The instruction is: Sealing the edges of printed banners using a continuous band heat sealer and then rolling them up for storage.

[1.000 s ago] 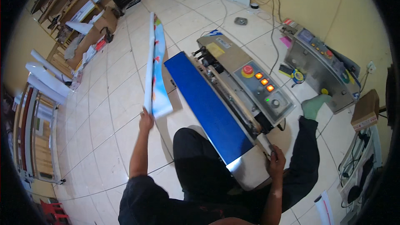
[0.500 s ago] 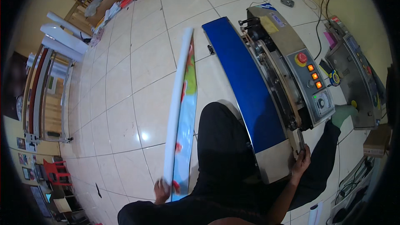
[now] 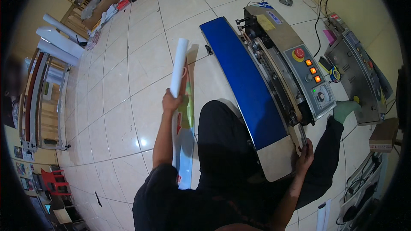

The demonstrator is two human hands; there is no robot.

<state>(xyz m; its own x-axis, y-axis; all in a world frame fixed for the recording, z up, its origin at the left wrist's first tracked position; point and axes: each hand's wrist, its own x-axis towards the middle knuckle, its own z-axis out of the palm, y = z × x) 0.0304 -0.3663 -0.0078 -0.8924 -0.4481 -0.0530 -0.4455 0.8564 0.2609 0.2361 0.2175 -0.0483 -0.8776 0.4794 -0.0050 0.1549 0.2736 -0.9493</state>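
Observation:
My left hand (image 3: pixel 172 101) is wrapped around a long white roll (image 3: pixel 180 62), whose far end is lifted off the floor. A glossy printed sheet (image 3: pixel 185 141) in light blue, green and red lies along the roll's right side; my forearm hides part of both. To the right, a band sealing machine (image 3: pixel 274 51) with a blue conveyor belt (image 3: pixel 242 77) stands on the floor. My right hand (image 3: pixel 305 158) is closed at its near end, beside a narrow metal guide (image 3: pixel 303 136). What those fingers grip is hard to make out. Orange switches (image 3: pixel 313 70) glow on its panel.
My bent knee (image 3: pixel 218 128) is between sheet and machine. A second metal machine (image 3: pixel 357 79), a tape measure (image 3: pixel 335 74) and cables are at the right. A roller frame (image 3: pixel 40 98) and white rolls (image 3: pixel 60 40) stand left, a red chair (image 3: pixel 55 181) lower left.
My left hand has moved forward along the white roll from its near end and now grips it midway, with the far end raised. My right hand stays at the machine's near end.

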